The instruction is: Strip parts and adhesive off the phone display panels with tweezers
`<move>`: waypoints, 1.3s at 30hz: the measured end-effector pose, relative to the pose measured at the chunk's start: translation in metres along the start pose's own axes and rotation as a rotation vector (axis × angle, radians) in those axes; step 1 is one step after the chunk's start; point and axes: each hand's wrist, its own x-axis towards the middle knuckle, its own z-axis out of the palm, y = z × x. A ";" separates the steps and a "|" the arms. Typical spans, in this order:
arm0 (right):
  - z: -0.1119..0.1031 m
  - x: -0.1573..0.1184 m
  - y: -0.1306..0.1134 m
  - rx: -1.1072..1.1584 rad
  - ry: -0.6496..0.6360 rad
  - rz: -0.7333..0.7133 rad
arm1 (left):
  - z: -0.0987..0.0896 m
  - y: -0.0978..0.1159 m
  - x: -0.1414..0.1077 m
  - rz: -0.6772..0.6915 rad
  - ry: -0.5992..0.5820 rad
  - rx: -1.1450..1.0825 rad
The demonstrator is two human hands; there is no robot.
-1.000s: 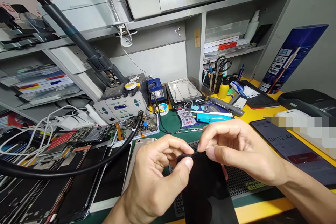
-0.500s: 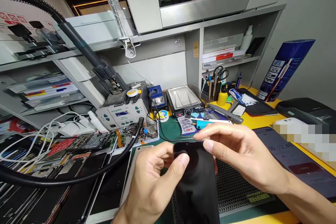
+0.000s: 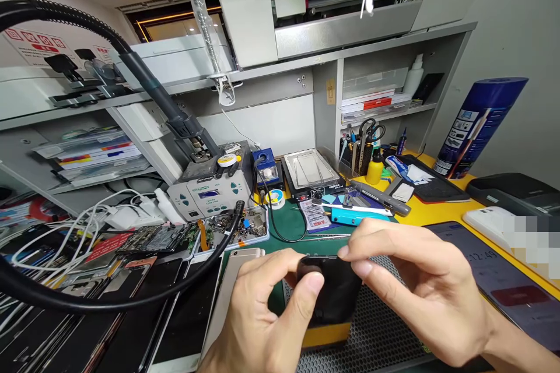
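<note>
A black smartphone (image 3: 335, 297) is held up in front of me over a dark perforated mat (image 3: 378, 320). Its glossy screen faces me, and a yellow band, apparently a reflection, crosses its lower part. My left hand (image 3: 273, 309) grips the phone's upper left side, thumb over the screen and fingers behind. At the top right corner, my right hand (image 3: 426, 288) pinches the edge between thumb and index finger. Whether something small sits between those fingertips is hidden. Close behind my left hand lies a light-coloured phone (image 3: 230, 277).
Several dark phones (image 3: 135, 309) fill the left side under a thick black hose (image 3: 175, 294). Behind stand a grey rework station (image 3: 210, 195) and a parts tray (image 3: 254, 236). A turquoise tool (image 3: 354, 217) lies beyond my hands; a large screen with a timer (image 3: 503, 274) lies right.
The phone's top has tilted, so its screen looks foreshortened and a yellow band shows on it. My right hand has moved slightly right and down. The camera view has shifted upward.
</note>
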 end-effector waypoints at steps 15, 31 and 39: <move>-0.002 -0.004 0.004 -0.037 -0.050 -0.126 | 0.002 -0.003 -0.004 0.108 -0.015 0.030; -0.029 0.019 0.041 -0.368 0.145 0.514 | -0.015 -0.025 0.012 -0.039 0.137 0.000; 0.010 0.007 0.066 -0.627 -0.406 0.573 | -0.015 -0.034 0.016 -0.048 0.165 -0.029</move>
